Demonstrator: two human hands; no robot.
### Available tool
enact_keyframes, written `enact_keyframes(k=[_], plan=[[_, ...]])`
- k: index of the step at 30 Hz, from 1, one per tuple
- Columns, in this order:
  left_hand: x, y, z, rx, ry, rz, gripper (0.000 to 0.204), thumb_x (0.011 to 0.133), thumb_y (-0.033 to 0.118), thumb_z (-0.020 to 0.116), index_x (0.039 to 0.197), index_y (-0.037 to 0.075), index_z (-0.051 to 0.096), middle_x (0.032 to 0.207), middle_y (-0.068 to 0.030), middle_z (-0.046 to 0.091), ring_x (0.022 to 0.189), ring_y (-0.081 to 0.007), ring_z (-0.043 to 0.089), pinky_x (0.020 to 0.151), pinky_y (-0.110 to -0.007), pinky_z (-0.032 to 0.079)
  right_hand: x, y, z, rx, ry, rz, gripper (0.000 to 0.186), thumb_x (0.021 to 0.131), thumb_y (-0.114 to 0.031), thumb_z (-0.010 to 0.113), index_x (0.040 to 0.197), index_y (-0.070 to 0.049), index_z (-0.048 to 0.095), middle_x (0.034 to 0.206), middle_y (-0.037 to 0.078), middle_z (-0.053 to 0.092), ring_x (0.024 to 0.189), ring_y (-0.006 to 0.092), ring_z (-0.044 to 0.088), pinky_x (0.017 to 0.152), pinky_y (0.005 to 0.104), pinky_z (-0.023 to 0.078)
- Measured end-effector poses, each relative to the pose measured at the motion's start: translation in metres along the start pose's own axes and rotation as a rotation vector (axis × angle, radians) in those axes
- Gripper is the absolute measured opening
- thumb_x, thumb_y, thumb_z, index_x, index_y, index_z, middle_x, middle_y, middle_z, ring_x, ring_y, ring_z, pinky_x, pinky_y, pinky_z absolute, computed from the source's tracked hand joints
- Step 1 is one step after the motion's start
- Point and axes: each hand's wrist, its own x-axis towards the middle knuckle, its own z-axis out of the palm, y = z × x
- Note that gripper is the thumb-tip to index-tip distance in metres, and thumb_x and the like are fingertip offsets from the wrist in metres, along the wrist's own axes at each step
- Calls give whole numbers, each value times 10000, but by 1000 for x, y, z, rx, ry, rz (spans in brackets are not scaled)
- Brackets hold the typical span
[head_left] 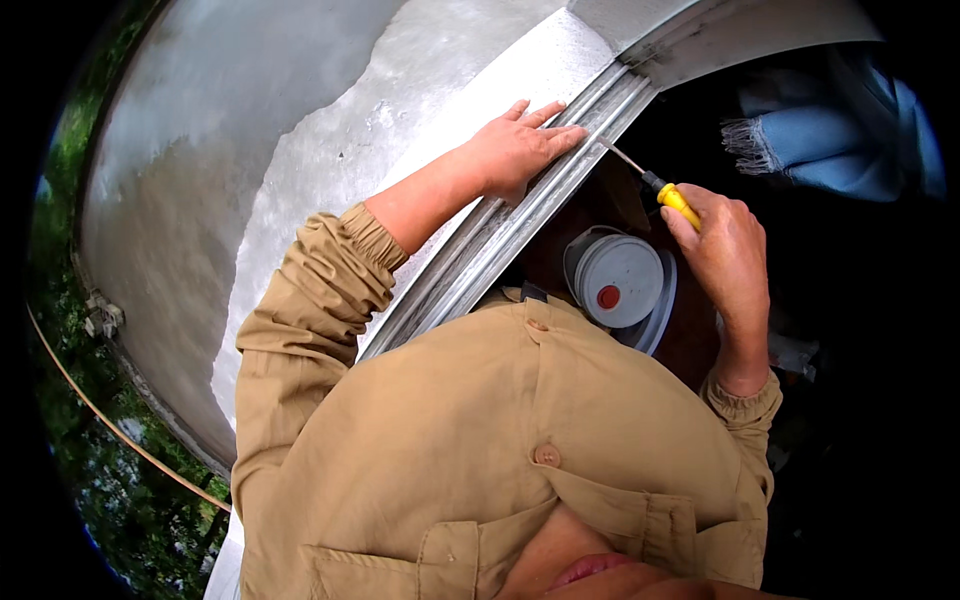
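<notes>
My right hand (728, 255) grips a screwdriver (680, 206) by its yellow and black handle. The thin metal shaft points up and left, its tip at the inner edge of a metal window track (540, 205). Across the track's upper part lies my left hand (522, 150), fingers spread and holding nothing. Those fingertips rest on or just over the rails, a short way left of the screwdriver tip. Whether the tip touches the metal I cannot tell.
Beyond the track is a pale sill (470, 85) beside a wet-looking grey ledge (220, 120). Greenery and a cable (120, 432) lie outside at left. Below the track, indoors, stands a white lidded bucket (625, 275) with a red cap. Blue fringed cloth (850, 140) hangs at upper right.
</notes>
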Motion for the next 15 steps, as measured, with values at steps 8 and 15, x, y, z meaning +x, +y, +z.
enact_keyframes(k=[8, 15], plan=[[-4, 7, 7, 182, 79, 45, 823, 655, 84, 784, 1410, 81, 456, 1297, -101, 619, 1419, -222, 366, 1194, -486, 244, -14, 14, 15, 141, -12, 21, 231, 856, -236, 690, 996, -53, 701, 789, 172, 679, 733, 359, 658, 644, 421, 521], [-46, 25, 41, 121, 399, 23, 302, 855, 96, 573, 1143, 16, 620, 992, -148, 707, 1231, -256, 566, 1146, -496, 331, -28, 16, 25, 236, -13, 27, 248, 851, -244, 703, 1012, -55, 697, 800, 173, 681, 743, 362, 660, 644, 427, 520]])
